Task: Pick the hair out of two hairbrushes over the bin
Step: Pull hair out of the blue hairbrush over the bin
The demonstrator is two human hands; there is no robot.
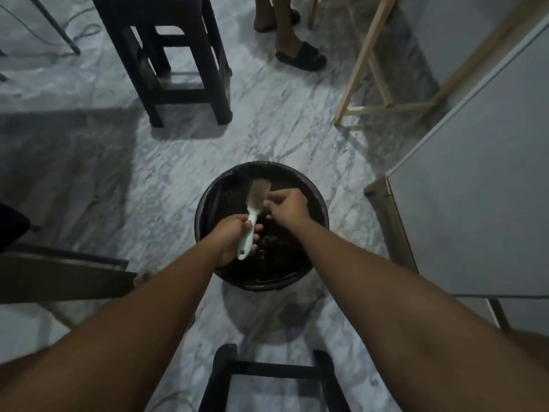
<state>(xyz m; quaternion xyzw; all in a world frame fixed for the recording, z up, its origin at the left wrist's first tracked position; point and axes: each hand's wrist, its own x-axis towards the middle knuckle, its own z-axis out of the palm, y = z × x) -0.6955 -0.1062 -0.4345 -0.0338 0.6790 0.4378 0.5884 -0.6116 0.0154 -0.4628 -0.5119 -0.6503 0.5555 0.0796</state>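
A pale mint hairbrush (255, 207) with a bristled head is held upright over a round black bin (319, 215) on the marble floor. My left hand (234, 237) is shut on the brush's handle, whose end sticks out below my fist. My right hand (286, 205) is at the right side of the bristles, fingers pinched together against them; whether hair is between the fingertips is too small to tell. The bin has a dark liner and dark contents. A second brush is not in view.
A dark stool (175, 55) stands beyond the bin, another dark stool frame (273, 373) is close below me. A person's feet in black slippers (300, 56) are at the top. A white appliance (475, 203) and pale wooden frame (371, 66) stand on the right.
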